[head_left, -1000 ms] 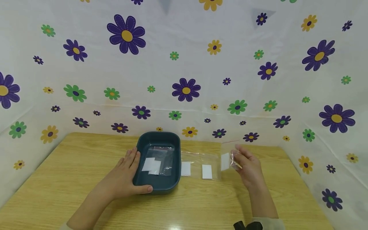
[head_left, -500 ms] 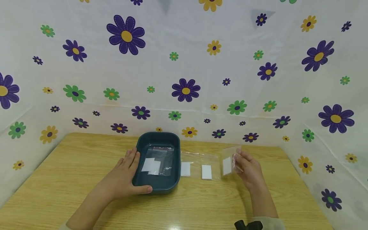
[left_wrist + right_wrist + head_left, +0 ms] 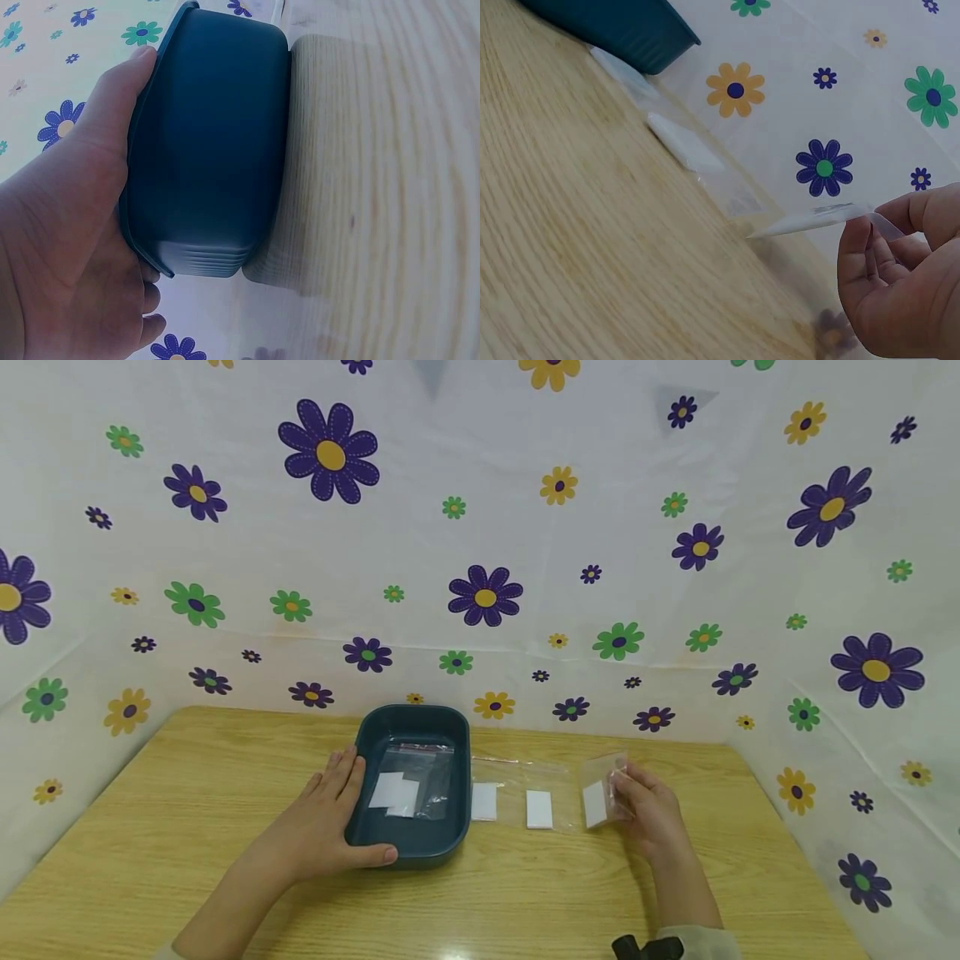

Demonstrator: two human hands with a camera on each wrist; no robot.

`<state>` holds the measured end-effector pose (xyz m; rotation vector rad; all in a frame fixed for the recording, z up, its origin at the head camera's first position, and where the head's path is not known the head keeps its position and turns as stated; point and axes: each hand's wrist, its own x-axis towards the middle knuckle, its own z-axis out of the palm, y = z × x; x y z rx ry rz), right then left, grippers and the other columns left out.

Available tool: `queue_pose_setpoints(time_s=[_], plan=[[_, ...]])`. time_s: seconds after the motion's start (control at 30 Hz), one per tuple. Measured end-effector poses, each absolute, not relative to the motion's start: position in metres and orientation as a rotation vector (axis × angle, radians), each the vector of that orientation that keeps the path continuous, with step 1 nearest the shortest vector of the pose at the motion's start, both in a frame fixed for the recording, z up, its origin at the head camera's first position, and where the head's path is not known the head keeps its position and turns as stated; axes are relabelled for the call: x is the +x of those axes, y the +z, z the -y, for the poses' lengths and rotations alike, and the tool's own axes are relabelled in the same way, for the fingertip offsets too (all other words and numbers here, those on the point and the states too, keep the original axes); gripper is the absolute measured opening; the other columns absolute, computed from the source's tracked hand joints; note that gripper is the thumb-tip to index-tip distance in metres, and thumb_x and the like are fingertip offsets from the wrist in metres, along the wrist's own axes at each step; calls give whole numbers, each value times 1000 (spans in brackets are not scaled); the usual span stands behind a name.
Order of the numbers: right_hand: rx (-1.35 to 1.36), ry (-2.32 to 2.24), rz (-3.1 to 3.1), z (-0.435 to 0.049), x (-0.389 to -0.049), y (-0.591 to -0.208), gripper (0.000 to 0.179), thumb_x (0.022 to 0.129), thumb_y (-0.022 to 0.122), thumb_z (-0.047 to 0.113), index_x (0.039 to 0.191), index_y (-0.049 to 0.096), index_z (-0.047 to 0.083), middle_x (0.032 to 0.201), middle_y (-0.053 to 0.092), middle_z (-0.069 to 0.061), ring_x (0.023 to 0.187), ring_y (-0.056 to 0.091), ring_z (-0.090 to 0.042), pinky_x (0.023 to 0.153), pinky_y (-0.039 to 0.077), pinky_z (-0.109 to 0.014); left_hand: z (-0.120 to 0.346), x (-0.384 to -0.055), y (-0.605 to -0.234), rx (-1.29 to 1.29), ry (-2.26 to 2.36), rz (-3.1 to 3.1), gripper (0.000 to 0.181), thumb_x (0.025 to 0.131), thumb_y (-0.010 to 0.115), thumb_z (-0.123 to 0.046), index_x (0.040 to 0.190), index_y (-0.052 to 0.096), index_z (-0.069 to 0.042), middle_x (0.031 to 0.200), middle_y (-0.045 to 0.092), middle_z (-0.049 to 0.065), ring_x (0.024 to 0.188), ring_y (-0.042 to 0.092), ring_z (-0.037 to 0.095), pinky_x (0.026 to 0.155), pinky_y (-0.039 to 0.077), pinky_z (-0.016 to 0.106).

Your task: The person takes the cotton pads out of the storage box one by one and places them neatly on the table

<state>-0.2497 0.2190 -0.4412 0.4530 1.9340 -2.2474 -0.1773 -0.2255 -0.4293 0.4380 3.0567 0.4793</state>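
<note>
My left hand (image 3: 322,822) rests on the rim of a dark teal tub (image 3: 420,853), its fingers along the left side and its thumb at the near edge. Fairly straight fingers touch it in the left wrist view too. Inside the tub lie clear zip bags (image 3: 435,777) with white cards in them. My right hand (image 3: 656,810) pinches a small clear zip bag (image 3: 595,803) by its right side, a white card inside. In the right wrist view this bag (image 3: 810,221) appears nearly edge-on, between thumb and fingers, with its far edge close to the table.
Right of the tub, two more clear bags with white cards lie in a row on the wooden table (image 3: 525,902), the left card (image 3: 484,802) against the tub and the other card (image 3: 539,810) beside it. A flower-printed cloth (image 3: 420,552) stands behind and at both sides.
My right hand has brought the pinched bag down towards the table, just right of the row, and the bag has turned slightly. My left hand and the tub have stayed in place.
</note>
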Motion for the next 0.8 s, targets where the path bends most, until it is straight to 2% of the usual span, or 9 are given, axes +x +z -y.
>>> queue_pose_setpoints(time_s=[0.1,0.23,0.5,0.8], plan=[[455,-2256,-1933,-221,-251,-444,57,100,60,16,152,38,5,90,66,15,83,58,0,71,48,-15,225,-177,-429,438,478,-3058,138,66,53,-93,157,18,4,166,7,21,153,7,42,119,16,62],[465,-2226,-1976,-223,-251,-446,57,100,59,17,152,39,4,90,67,16,83,59,0,72,49,-15,225,-177,-429,443,478,-3062,137,67,54,-93,157,18,4,166,7,22,152,7,42,119,16,63],[498,-2046,-2150,-226,-250,-446,57,96,63,19,149,45,8,114,61,4,94,59,-5,78,53,-21,225,-177,-427,446,488,-3064,137,67,54,-93,157,18,5,166,8,22,152,8,43,119,16,63],[501,-1845,-2378,-226,-247,-446,53,95,61,19,146,50,6,107,68,-4,86,61,-10,72,51,-25,225,-176,-424,456,484,-3069,136,68,52,-93,156,19,5,166,9,23,152,10,44,118,17,63]])
